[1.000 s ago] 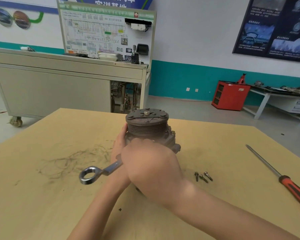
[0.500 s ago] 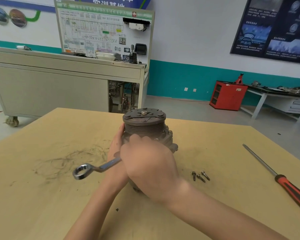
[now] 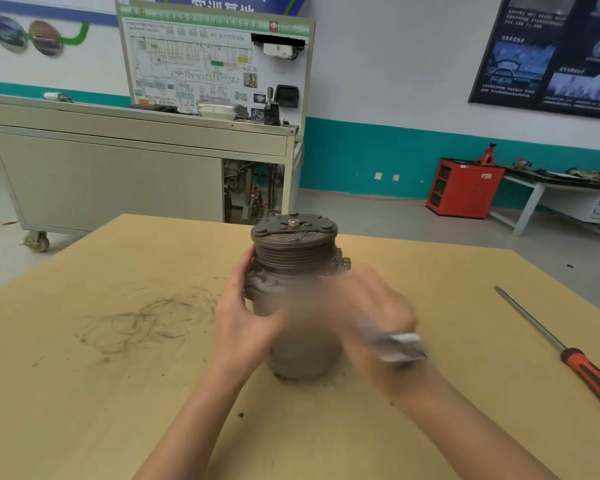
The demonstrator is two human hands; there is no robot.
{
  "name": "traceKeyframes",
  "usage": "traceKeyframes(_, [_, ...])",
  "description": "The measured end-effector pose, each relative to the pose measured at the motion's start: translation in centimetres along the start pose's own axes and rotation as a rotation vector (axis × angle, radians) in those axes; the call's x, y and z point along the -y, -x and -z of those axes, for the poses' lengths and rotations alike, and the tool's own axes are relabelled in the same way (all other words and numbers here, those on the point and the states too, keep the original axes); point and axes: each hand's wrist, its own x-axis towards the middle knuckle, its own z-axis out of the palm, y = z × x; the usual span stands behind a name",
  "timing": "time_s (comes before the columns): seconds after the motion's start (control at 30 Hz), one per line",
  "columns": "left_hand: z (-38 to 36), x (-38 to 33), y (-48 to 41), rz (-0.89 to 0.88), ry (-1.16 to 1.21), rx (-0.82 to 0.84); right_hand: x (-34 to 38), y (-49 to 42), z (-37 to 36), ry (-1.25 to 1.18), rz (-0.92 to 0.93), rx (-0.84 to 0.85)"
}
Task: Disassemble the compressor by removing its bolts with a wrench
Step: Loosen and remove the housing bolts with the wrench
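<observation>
Over swings the wrench point(image 3: 400, 345) from the left: our right hand point(image 3: 368, 313), blurred, grips it just right of the compressor point(image 3: 293, 252), which stands upright on the tabletop point(image 3: 84, 393), our left hand point(image 3: 238, 317) clamped round its side.

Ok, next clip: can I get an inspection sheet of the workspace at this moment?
Surface: wooden table, dark scuff marks left of centre.
Job's things: compressor upright, pulley end up; wrench blurred, right of it.
Clutter: screwdriver with red-black handle lying at the right.
Hands: left hand grips the compressor's left side; right hand motion-blurred, apparently holding the wrench.
Cables: nothing seen on the table.
Surroundings: wheeled training bench with wiring-diagram board behind; red cabinet by the far wall.
</observation>
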Motion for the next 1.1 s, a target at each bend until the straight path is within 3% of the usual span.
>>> traceKeyframes(0.07, [0.1, 0.6, -0.1, -0.013, -0.002, 0.008, -1.7, 0.5, 1.0, -0.672, -0.503, -0.133])
traceKeyframes(0.1, [0.2, 0.6, -0.1, -0.017, -0.002, 0.01, -2.8, 0.7, 1.6, -0.849, -0.715, -0.172])
traceKeyframes(0.17, [0.1, 0.7, -0.2, -0.008, 0.001, 0.004, -5.5, 0.2, 2.1, -1.049, -1.034, -0.047])
traceKeyframes(0.23, [0.1, 0.6, -0.1, -0.001, 0.009, 0.008, -7.7, -0.6, 1.9, -1.117, -1.138, 0.141])
traceKeyframes(0.33, [0.1, 0.3, -0.1, 0.008, 0.0, 0.01, -9.6, -2.1, 2.0, -1.183, -1.155, 0.292])
traceKeyframes(0.4, [0.1, 0.2, 0.0, 0.017, -0.016, 0.008, -9.7, -2.8, 2.3, -1.208, -1.117, 0.265])
traceKeyframes(0.5, [0.2, 0.3, 0.1, 0.036, -0.048, 0.01, -8.5, -3.9, 3.3, -1.154, -1.016, 0.006])
traceKeyframes(0.6, [0.2, 0.2, 0.2, 0.044, -0.068, 0.009, -5.6, -5.1, 3.8, -0.71, -0.738, -0.165])
traceKeyframes(0.73, [0.1, 0.0, 0.2, 0.027, -0.063, -0.002, -1.4, -5.5, 2.3, 0.067, -0.045, -0.006])
traceKeyframes(0.8, [0.0, 0.2, 0.2, 0.029, -0.066, 0.005, 0.0, -5.1, 1.2, 0.418, 0.162, 0.086])
traceKeyframes(0.87, [-0.1, 0.4, 0.2, 0.02, 0.006, 0.036, 1.1, -4.7, 0.4, 0.554, 0.228, 0.107])
traceKeyframes(1.1, [-0.6, -0.4, 0.2, 0.018, 0.074, 0.043, 3.3, -4.6, -0.9, 0.659, 0.257, 0.039])
